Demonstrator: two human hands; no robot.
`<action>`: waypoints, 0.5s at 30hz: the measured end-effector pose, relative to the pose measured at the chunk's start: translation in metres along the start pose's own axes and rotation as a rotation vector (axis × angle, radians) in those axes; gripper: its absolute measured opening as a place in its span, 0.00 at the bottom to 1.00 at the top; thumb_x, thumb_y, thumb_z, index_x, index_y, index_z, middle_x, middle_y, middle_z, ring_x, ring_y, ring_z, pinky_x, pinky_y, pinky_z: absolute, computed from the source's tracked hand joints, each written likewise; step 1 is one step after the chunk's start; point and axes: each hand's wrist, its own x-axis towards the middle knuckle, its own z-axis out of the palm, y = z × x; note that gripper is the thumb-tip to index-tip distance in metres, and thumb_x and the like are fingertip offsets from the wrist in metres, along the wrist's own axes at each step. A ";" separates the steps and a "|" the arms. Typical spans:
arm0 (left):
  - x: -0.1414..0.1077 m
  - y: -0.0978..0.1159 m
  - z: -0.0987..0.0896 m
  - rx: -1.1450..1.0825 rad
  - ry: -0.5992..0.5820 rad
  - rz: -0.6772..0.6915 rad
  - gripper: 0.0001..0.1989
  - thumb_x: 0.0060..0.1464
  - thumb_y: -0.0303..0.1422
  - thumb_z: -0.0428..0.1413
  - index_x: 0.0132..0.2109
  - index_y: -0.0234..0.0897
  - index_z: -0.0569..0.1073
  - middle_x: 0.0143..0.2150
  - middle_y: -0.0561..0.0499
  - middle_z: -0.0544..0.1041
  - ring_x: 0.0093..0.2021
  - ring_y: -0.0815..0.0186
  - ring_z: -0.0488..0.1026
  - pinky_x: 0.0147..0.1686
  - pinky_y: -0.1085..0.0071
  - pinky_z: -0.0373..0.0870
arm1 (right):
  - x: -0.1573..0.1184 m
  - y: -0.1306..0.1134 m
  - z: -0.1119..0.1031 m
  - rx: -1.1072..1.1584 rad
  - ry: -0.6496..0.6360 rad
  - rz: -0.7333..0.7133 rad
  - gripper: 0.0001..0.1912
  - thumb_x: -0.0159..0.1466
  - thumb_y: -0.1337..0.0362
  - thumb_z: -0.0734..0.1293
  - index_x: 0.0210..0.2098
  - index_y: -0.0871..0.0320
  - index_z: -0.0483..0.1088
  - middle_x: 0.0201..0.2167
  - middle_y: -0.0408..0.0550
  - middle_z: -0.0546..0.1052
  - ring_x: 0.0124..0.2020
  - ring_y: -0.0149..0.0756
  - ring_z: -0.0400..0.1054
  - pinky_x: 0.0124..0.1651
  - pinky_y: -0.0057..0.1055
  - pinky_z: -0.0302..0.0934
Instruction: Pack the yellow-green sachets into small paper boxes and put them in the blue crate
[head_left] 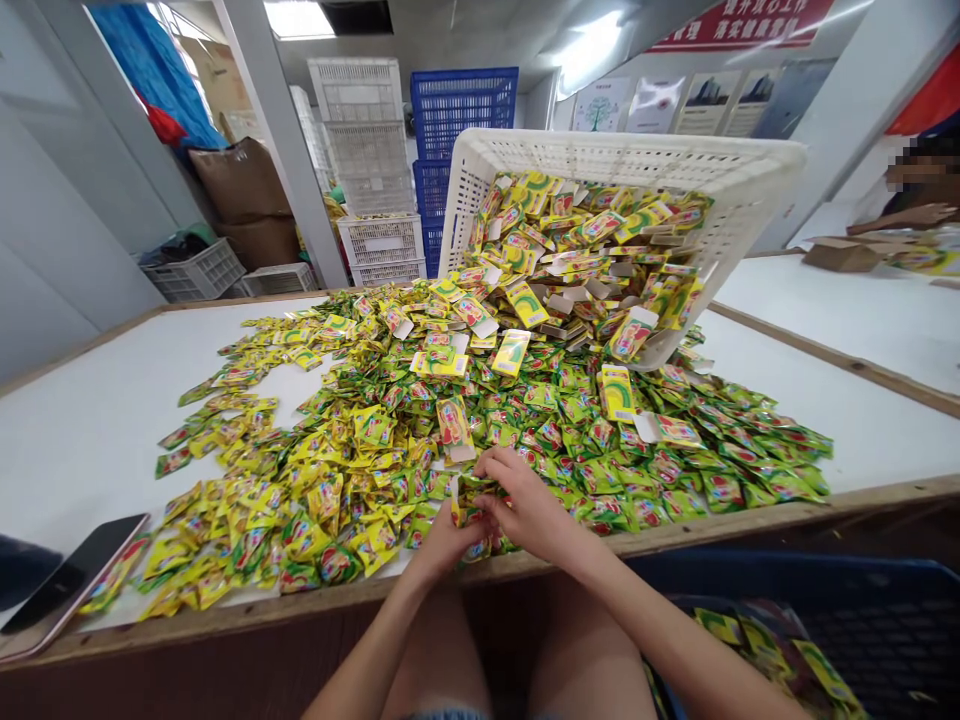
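Close to the table's front edge, my left hand (448, 538) is closed around a small open carton (454, 490) with a pale flap showing. My right hand (529, 508) meets it from the right, fingers bent over a small green candy packet (471, 488) at the carton's mouth. My fingers partly cover both things. Around my hands spreads a heap of yellow packets (322, 490) on the left and green packets (660, 480) on the right. Several yellow cartons lie on top, among them an open carton (454, 425) just beyond my fingers.
A white plastic basket (750, 190) lies tipped on the table, spilling cartons. A phone (75, 575) rests at the left front corner. Below the edge on the right stands a blue crate (885, 620) with cartons inside. Stacked crates (367, 150) stand behind; another person's arm (904, 218) shows far right.
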 end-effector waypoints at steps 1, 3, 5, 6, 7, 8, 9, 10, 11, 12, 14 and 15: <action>0.001 -0.002 -0.001 0.020 0.024 0.016 0.11 0.42 0.35 0.60 0.34 0.33 0.73 0.26 0.51 0.75 0.29 0.64 0.71 0.34 0.68 0.69 | 0.000 0.000 0.001 -0.052 0.008 -0.008 0.09 0.54 0.73 0.66 0.35 0.57 0.68 0.40 0.49 0.68 0.44 0.39 0.60 0.47 0.37 0.56; 0.004 -0.008 -0.003 0.030 0.070 0.046 0.14 0.41 0.35 0.61 0.37 0.34 0.73 0.31 0.50 0.77 0.36 0.61 0.72 0.40 0.66 0.68 | -0.001 0.000 0.004 -0.134 -0.030 -0.016 0.03 0.55 0.70 0.66 0.30 0.57 0.70 0.43 0.50 0.67 0.48 0.42 0.57 0.50 0.41 0.53; 0.005 -0.013 -0.005 0.004 0.092 0.065 0.18 0.40 0.37 0.61 0.40 0.34 0.73 0.37 0.48 0.77 0.42 0.59 0.71 0.45 0.64 0.66 | -0.004 0.001 0.007 -0.159 -0.099 -0.012 0.03 0.57 0.66 0.65 0.27 0.57 0.70 0.41 0.49 0.68 0.47 0.43 0.57 0.49 0.41 0.53; 0.006 -0.015 -0.006 -0.010 0.093 0.066 0.19 0.41 0.38 0.61 0.41 0.34 0.73 0.39 0.48 0.77 0.43 0.58 0.70 0.46 0.64 0.65 | -0.007 0.001 0.008 -0.150 -0.109 -0.002 0.04 0.59 0.65 0.65 0.28 0.56 0.70 0.41 0.49 0.68 0.46 0.42 0.58 0.48 0.41 0.53; 0.006 -0.016 -0.007 -0.026 0.093 0.057 0.20 0.41 0.39 0.61 0.42 0.34 0.72 0.40 0.47 0.76 0.44 0.58 0.70 0.47 0.64 0.65 | -0.010 0.003 0.010 -0.127 -0.091 0.016 0.03 0.59 0.64 0.64 0.31 0.56 0.70 0.40 0.49 0.69 0.45 0.41 0.59 0.47 0.39 0.54; 0.007 -0.016 -0.008 -0.040 0.089 0.042 0.21 0.42 0.40 0.61 0.43 0.35 0.72 0.41 0.47 0.76 0.43 0.58 0.70 0.46 0.64 0.65 | -0.014 0.004 0.012 -0.094 -0.051 0.038 0.04 0.60 0.65 0.63 0.34 0.56 0.69 0.40 0.48 0.69 0.43 0.40 0.60 0.46 0.38 0.54; 0.006 -0.015 -0.008 -0.048 0.082 0.027 0.21 0.42 0.40 0.60 0.44 0.35 0.71 0.41 0.47 0.76 0.43 0.58 0.71 0.46 0.64 0.65 | -0.018 0.006 0.014 -0.056 -0.007 0.056 0.05 0.61 0.65 0.62 0.37 0.56 0.68 0.40 0.48 0.70 0.43 0.39 0.61 0.46 0.37 0.54; 0.005 -0.013 -0.007 -0.045 0.076 0.014 0.21 0.43 0.40 0.60 0.44 0.35 0.71 0.41 0.47 0.76 0.42 0.59 0.71 0.45 0.64 0.66 | -0.022 0.009 0.017 -0.016 0.036 0.072 0.06 0.62 0.66 0.61 0.38 0.56 0.67 0.39 0.48 0.70 0.42 0.38 0.62 0.46 0.36 0.55; 0.004 -0.011 -0.006 -0.034 0.075 0.007 0.21 0.43 0.40 0.60 0.44 0.34 0.71 0.41 0.46 0.76 0.42 0.59 0.71 0.45 0.65 0.66 | -0.026 0.012 0.021 0.022 0.074 0.086 0.06 0.62 0.66 0.60 0.38 0.56 0.67 0.38 0.48 0.71 0.42 0.38 0.62 0.46 0.36 0.55; 0.002 -0.009 -0.005 -0.019 0.077 0.011 0.21 0.43 0.40 0.61 0.43 0.34 0.70 0.41 0.46 0.76 0.42 0.59 0.71 0.44 0.65 0.66 | -0.030 0.016 0.024 0.060 0.105 0.105 0.06 0.63 0.66 0.60 0.38 0.56 0.67 0.37 0.48 0.71 0.42 0.38 0.63 0.45 0.35 0.55; -0.004 -0.005 -0.003 0.001 0.117 0.058 0.22 0.43 0.38 0.61 0.46 0.35 0.68 0.41 0.47 0.75 0.41 0.60 0.72 0.43 0.66 0.67 | -0.036 0.022 0.033 0.159 0.184 0.168 0.06 0.63 0.65 0.59 0.38 0.56 0.66 0.37 0.48 0.72 0.41 0.38 0.64 0.44 0.34 0.57; -0.008 -0.004 -0.002 0.001 0.159 0.094 0.24 0.44 0.37 0.60 0.48 0.37 0.65 0.41 0.47 0.74 0.40 0.62 0.72 0.42 0.66 0.68 | -0.038 0.024 0.038 0.224 0.231 0.206 0.06 0.63 0.64 0.59 0.39 0.56 0.65 0.37 0.48 0.72 0.40 0.37 0.65 0.43 0.33 0.59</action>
